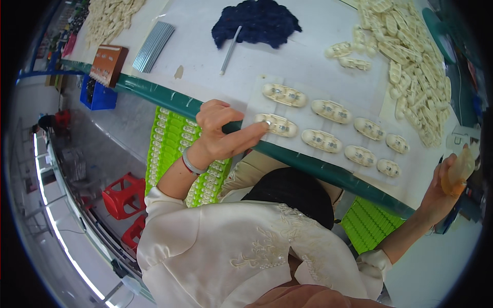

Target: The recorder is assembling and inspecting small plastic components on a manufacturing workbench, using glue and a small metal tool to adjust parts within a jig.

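Pressing point: left hand point(221, 131) at the desk's near edge, forefinger stretched out onto the nearest cream plastic part point(277, 124), other fingers curled in, thumb tucked under.
Cream parts: eight or so oval pieces with small metal insets, set in two slanting rows on a white sheet point(359, 97); touched piece is the leftmost of the near row.
Right hand: right hand point(441, 190) off the desk's right end, fingers wrapped around a translucent amber bottle point(459, 172); bottle's lower half covered by the fingers, its tip blurred by the fisheye rim.
Desk: white desk point(308, 46) with a green edge band, bent by the lens.
Loose stock: heap of cream parts point(411, 56) at far right, second heap point(108, 18) at far left, both cut off at the top.
Other items: dark blue cloth point(257, 20) with a thin metal rod point(229, 51) lying across it; grey ribbed strip bundle point(153, 46); brown box point(108, 64) at the left edge, contents hard to make out.
Below the desk: green trays point(172, 149) partly hidden behind the left forearm and the torso; another green tray point(370, 223) by the right arm; red stools point(123, 192) on the floor.
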`<action>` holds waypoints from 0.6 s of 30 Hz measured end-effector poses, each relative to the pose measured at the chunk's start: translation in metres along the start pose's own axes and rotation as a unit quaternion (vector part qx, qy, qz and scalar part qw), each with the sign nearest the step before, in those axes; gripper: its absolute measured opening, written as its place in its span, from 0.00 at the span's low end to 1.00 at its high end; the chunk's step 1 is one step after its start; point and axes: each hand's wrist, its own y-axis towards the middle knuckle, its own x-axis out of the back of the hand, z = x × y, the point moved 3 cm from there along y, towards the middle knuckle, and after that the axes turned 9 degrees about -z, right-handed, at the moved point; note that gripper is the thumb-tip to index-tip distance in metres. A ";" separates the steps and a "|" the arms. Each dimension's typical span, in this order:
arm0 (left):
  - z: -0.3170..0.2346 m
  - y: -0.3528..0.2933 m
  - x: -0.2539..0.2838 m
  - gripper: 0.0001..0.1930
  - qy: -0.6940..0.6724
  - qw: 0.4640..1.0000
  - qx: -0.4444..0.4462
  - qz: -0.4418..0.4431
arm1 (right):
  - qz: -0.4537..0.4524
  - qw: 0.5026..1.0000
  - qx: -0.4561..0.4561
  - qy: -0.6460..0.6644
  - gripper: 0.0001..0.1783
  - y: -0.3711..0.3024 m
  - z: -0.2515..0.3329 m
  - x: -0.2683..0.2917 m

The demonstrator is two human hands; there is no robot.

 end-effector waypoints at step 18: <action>-0.002 -0.007 0.000 0.17 -0.018 0.999 0.007 -0.034 | -0.031 0.963 -0.165 0.210 0.34 -0.046 -0.059 -0.149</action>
